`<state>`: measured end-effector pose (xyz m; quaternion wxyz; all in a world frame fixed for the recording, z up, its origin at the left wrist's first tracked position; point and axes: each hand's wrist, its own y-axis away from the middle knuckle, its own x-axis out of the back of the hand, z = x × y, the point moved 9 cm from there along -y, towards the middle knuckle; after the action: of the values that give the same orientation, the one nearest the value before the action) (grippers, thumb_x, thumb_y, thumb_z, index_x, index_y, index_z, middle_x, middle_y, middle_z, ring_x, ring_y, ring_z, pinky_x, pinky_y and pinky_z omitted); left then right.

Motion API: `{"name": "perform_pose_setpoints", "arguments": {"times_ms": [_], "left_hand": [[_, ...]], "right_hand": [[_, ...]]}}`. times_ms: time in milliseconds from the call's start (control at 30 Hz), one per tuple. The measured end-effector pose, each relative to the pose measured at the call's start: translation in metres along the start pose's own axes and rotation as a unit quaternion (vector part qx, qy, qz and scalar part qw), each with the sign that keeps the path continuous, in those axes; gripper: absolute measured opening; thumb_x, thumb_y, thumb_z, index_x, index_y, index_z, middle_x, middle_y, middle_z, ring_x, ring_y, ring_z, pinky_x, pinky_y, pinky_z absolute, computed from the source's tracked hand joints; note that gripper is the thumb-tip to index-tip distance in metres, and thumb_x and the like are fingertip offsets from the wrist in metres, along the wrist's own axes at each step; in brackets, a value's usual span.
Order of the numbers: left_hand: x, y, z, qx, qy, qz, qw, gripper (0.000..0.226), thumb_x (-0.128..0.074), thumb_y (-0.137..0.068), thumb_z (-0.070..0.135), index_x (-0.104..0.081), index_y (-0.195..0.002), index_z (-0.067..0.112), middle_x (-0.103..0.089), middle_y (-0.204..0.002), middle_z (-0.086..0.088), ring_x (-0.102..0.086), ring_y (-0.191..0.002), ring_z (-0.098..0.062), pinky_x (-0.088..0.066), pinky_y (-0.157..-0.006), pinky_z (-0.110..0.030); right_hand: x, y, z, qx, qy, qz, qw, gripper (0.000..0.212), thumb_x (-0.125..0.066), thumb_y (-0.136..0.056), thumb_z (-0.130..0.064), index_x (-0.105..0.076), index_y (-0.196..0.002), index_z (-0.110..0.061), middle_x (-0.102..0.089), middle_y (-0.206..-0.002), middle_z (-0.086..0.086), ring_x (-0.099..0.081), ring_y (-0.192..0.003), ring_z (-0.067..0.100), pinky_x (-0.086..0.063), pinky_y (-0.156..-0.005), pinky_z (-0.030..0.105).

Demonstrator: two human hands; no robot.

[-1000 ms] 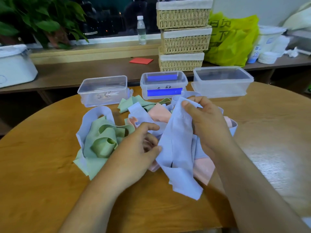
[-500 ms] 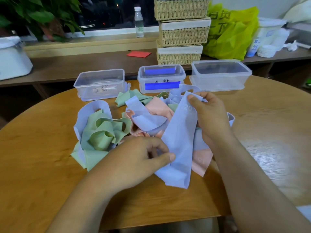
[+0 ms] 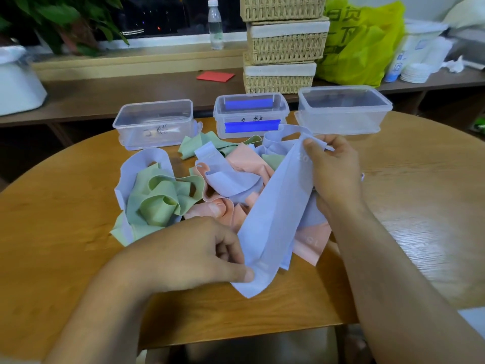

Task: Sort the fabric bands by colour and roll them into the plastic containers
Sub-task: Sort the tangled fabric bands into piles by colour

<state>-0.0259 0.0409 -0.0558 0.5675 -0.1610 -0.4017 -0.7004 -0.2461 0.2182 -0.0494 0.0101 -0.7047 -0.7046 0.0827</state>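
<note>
A tangle of fabric bands lies mid-table: green bands (image 3: 157, 200), pink bands (image 3: 246, 164) and lavender ones. One lavender band (image 3: 278, 219) is stretched diagonally between my hands. My left hand (image 3: 194, 253) pinches its lower end near the table's front. My right hand (image 3: 333, 174) grips its upper end. Behind the pile stand three clear plastic containers: a left one (image 3: 154, 122), a middle one (image 3: 252, 114) with blue clips, and a right one (image 3: 343, 109).
The round wooden table (image 3: 420, 206) has a front edge close to me. Behind it a bench holds stacked wicker baskets (image 3: 283, 48), a yellow-green bag (image 3: 362, 43), a water bottle (image 3: 215, 24), a red card (image 3: 215, 76) and a white tub (image 3: 18, 82).
My left hand slid down the lavender band toward me and now pinches its lower end. The right hand keeps hold of the upper end, so the band is pulled out longer.
</note>
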Motion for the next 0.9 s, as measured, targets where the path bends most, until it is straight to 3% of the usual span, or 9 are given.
{"name": "perform_pose_setpoints", "arguments": {"times_ms": [167, 267, 400, 533, 600, 667, 767, 833, 900], "left_hand": [[0.005, 0.001, -0.006, 0.037, -0.031, 0.015, 0.999, 0.056, -0.069, -0.070, 0.086, -0.075, -0.080, 0.031, -0.069, -0.078, 0.004, -0.068, -0.087, -0.008, -0.054, -0.073, -0.048], [0.002, -0.007, -0.003, 0.063, -0.058, 0.072, 0.994, 0.073, -0.064, -0.079, 0.084, -0.063, -0.073, 0.012, -0.046, -0.065, -0.002, -0.047, -0.061, -0.013, -0.035, -0.060, -0.040], [-0.005, -0.009, 0.005, 0.043, -0.047, 0.070, 0.996, 0.048, -0.077, -0.083, 0.065, -0.065, -0.072, 0.019, -0.050, -0.057, 0.010, -0.046, -0.054, -0.005, -0.037, -0.058, -0.029], [0.026, 0.001, 0.009, -0.055, 0.105, 0.106, 0.987, 0.043, -0.077, -0.092, 0.050, -0.063, -0.072, 0.015, -0.047, -0.061, 0.008, -0.042, -0.058, -0.008, -0.036, -0.060, -0.031], [0.041, 0.005, -0.003, -0.072, 0.168, 0.130, 0.974, 0.046, -0.075, -0.093, 0.055, -0.061, -0.074, 0.015, -0.050, -0.065, 0.002, -0.046, -0.060, -0.011, -0.041, -0.060, -0.031], [0.046, 0.005, -0.015, -0.061, 0.173, 0.126, 0.975, 0.046, -0.073, -0.090, 0.060, -0.062, -0.080, 0.017, -0.062, -0.076, -0.009, -0.063, -0.070, -0.020, -0.055, -0.074, -0.047], [0.043, 0.001, -0.032, -0.024, 0.213, 0.121, 0.969, 0.031, -0.081, -0.092, 0.036, -0.059, -0.084, 0.016, -0.070, -0.086, -0.008, -0.074, -0.079, -0.027, -0.059, -0.085, -0.062], [0.040, -0.001, -0.033, -0.009, 0.243, 0.109, 0.964, 0.024, -0.081, -0.093, 0.014, -0.058, -0.097, 0.011, -0.076, -0.092, -0.006, -0.075, -0.083, -0.027, -0.065, -0.079, -0.053], [0.037, 0.001, -0.032, 0.017, 0.246, 0.096, 0.964, 0.030, -0.081, -0.091, 0.009, -0.058, -0.109, 0.016, -0.078, -0.101, 0.000, -0.076, -0.086, -0.022, -0.065, -0.075, -0.043]], "right_hand": [[0.007, 0.000, -0.006, 0.013, -0.019, 0.022, 0.999, 0.008, -0.073, -0.092, -0.030, -0.068, -0.085, -0.031, -0.073, -0.085, 0.004, -0.067, -0.082, 0.020, -0.053, -0.076, 0.040], [0.004, 0.001, -0.006, 0.015, -0.020, 0.017, 1.000, 0.009, -0.074, -0.092, -0.029, -0.067, -0.086, -0.030, -0.072, -0.085, 0.004, -0.066, -0.082, 0.020, -0.052, -0.076, 0.040], [0.007, 0.001, -0.006, 0.012, -0.025, 0.017, 0.999, 0.006, -0.072, -0.096, -0.026, -0.068, -0.094, -0.023, -0.072, -0.086, 0.004, -0.065, -0.081, 0.019, -0.052, -0.074, 0.038], [0.015, -0.002, -0.004, 0.002, -0.042, 0.039, 0.998, 0.006, -0.074, -0.096, -0.027, -0.069, -0.093, -0.025, -0.073, -0.081, -0.003, -0.067, -0.079, 0.016, -0.054, -0.075, 0.039], [0.018, -0.003, -0.003, -0.005, -0.064, 0.049, 0.997, 0.006, -0.074, -0.095, -0.024, -0.069, -0.095, -0.023, -0.075, -0.081, -0.003, -0.069, -0.080, 0.017, -0.056, -0.075, 0.042], [0.018, -0.004, -0.002, -0.015, -0.090, 0.050, 0.995, 0.007, -0.074, -0.098, -0.020, -0.067, -0.099, -0.021, -0.076, -0.082, -0.003, -0.071, -0.080, 0.017, -0.058, -0.073, 0.043], [0.019, -0.002, -0.002, -0.025, -0.101, 0.058, 0.993, 0.007, -0.073, -0.100, -0.019, -0.066, -0.100, -0.022, -0.074, -0.086, -0.002, -0.070, -0.081, 0.017, -0.058, -0.069, 0.042], [0.017, -0.002, -0.001, -0.028, -0.105, 0.051, 0.993, 0.005, -0.071, -0.101, -0.018, -0.066, -0.102, -0.020, -0.074, -0.088, 0.000, -0.069, -0.084, 0.019, -0.057, -0.069, 0.041], [0.009, 0.001, -0.003, -0.027, -0.102, 0.017, 0.994, 0.005, -0.072, -0.100, -0.020, -0.069, -0.104, -0.018, -0.076, -0.094, 0.007, -0.070, -0.087, 0.023, -0.056, -0.075, 0.046]]}}
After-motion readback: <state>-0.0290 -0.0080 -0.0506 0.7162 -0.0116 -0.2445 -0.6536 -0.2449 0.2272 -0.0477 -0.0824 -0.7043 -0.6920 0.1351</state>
